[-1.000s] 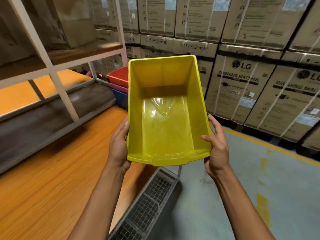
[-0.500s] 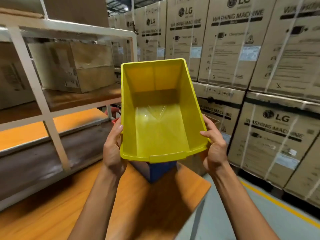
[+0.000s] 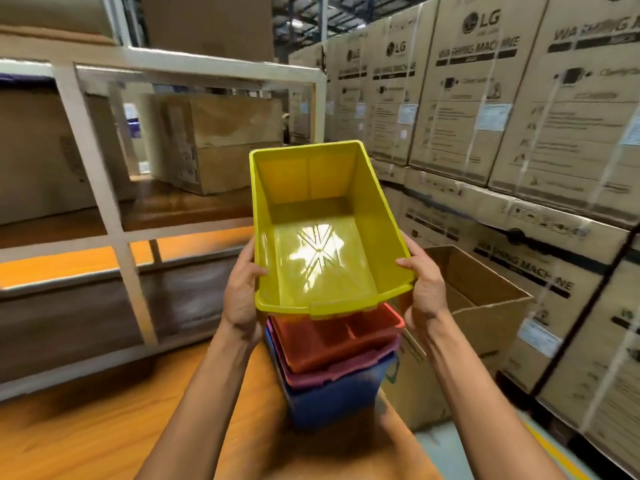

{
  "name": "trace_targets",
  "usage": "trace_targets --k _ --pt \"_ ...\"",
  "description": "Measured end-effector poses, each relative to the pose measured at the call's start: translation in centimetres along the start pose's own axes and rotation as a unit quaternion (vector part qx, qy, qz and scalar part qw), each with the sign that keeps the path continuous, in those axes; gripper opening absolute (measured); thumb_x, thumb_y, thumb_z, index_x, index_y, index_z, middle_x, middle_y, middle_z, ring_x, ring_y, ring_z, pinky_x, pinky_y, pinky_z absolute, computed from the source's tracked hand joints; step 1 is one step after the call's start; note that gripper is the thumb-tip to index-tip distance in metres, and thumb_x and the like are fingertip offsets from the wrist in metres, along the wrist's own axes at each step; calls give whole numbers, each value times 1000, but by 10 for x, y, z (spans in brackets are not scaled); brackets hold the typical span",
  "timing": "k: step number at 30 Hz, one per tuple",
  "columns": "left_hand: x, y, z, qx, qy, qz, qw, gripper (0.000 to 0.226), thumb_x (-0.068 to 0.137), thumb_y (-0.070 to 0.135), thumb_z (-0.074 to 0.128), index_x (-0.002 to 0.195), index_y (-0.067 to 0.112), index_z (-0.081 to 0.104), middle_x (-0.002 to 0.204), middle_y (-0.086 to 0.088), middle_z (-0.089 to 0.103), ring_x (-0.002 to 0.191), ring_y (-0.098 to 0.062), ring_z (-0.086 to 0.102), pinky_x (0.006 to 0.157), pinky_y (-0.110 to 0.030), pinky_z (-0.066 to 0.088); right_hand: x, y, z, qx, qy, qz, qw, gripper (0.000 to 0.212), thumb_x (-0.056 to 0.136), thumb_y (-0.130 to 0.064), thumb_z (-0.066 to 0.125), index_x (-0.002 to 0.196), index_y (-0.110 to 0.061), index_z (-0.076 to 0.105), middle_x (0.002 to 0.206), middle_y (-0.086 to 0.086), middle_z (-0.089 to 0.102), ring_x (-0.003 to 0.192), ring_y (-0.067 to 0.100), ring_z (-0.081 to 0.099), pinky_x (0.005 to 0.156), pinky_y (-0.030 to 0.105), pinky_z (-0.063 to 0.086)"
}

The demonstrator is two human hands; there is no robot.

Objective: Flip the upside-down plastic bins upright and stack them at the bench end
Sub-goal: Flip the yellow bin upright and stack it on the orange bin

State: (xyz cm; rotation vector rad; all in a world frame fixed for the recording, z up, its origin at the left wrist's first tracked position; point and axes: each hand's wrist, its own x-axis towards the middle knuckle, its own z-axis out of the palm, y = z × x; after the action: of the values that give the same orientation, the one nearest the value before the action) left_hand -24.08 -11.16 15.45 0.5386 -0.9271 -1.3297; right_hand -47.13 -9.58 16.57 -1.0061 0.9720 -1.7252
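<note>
I hold an empty yellow bin [image 3: 322, 230] upright, its open top facing me. My left hand [image 3: 242, 292] grips its left wall and my right hand [image 3: 424, 289] grips its right wall. Directly under it a stack of nested upright bins stands at the end of the wooden bench [image 3: 104, 431]: a red bin [image 3: 332, 337] on top, a pink bin [image 3: 332, 370] beneath it, a blue bin [image 3: 332, 400] at the bottom. The yellow bin hovers just above the red one, hiding the stack's far part.
A white metal shelf frame [image 3: 100, 199] with cardboard boxes rises at the left behind the bench. An open cardboard box [image 3: 485, 306] stands on the floor right of the bench end. Tall stacked washing machine cartons [image 3: 519, 116] wall off the right side.
The view has swung up and toward the bench end. The yellow bin, still in both hands, has come over the stack, and the red and pink bins now show beneath it.
</note>
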Motion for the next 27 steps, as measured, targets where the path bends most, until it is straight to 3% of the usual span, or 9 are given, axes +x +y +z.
trace_targets --k 3,9,11,15,18,20,22,24,27 --pt "1 -13 10 30 50 -9 998 61 86 -10 21 117 20 64 101 -4 77 89 -22 72 66 -30 61 23 13 -13 -29 -16 29 999 51 84 6 45 121 -21 67 112 10 73 94 25 70 73 31 58" --pt "-8 -49 6 39 147 -48 987 56 84 -8 28 122 11 66 105 -11 76 94 -25 71 78 -34 61 39 36 -39 -53 -68 90 992 49 84 14 41 104 -22 69 79 -9 77 70 8 71 59 22 55" --pt "-12 -54 2 45 163 -53 984 58 80 -8 28 124 7 64 108 -15 73 97 -30 69 81 -37 58 39 41 -45 -75 -83 102 989 50 83 15 42 103 -22 67 81 -11 74 68 3 69 59 20 54" --pt "-20 -62 9 47 181 -61 981 56 79 -9 29 118 5 67 103 -16 72 91 -28 69 74 -35 61 46 45 -57 -116 -64 126 983 51 80 15 44 117 -12 67 106 8 67 83 14 64 60 25 50" --pt "-22 -66 14 83 233 -48 968 43 80 -5 35 102 4 71 94 -16 70 85 -30 65 72 -37 53 52 51 -64 -131 -79 155 976 48 85 11 45 123 -9 65 99 9 65 66 10 60 48 18 44" --pt "-21 -67 14 156 306 -30 939 29 87 0 42 101 2 68 101 -20 65 93 -34 62 78 -44 52 53 50 -67 -211 -85 110 968 43 90 1 51 128 -14 63 109 5 67 83 13 63 66 24 49" --pt "-22 -64 17 267 347 -16 899 38 95 7 48 131 5 59 130 -16 60 121 -31 56 102 -51 45 50 44 -66 -322 -103 11 941 42 92 -8 56 133 -17 59 107 -5 65 96 12 59 85 28 45" --pt "-24 -61 24 391 309 32 866 43 98 9 48 140 11 54 140 -6 56 133 -23 49 111 -47 41 47 37 -61 -395 -142 -84 904 42 92 -13 58 134 -16 58 118 -6 63 112 12 55 97 24 40" --pt "-21 -67 31 587 214 58 779 43 99 15 53 142 13 52 149 -7 50 146 -21 34 117 -40 32 51 43 -53 -515 -212 -142 818 45 93 -26 58 137 -20 55 154 4 43 144 19 35 114 35 32"
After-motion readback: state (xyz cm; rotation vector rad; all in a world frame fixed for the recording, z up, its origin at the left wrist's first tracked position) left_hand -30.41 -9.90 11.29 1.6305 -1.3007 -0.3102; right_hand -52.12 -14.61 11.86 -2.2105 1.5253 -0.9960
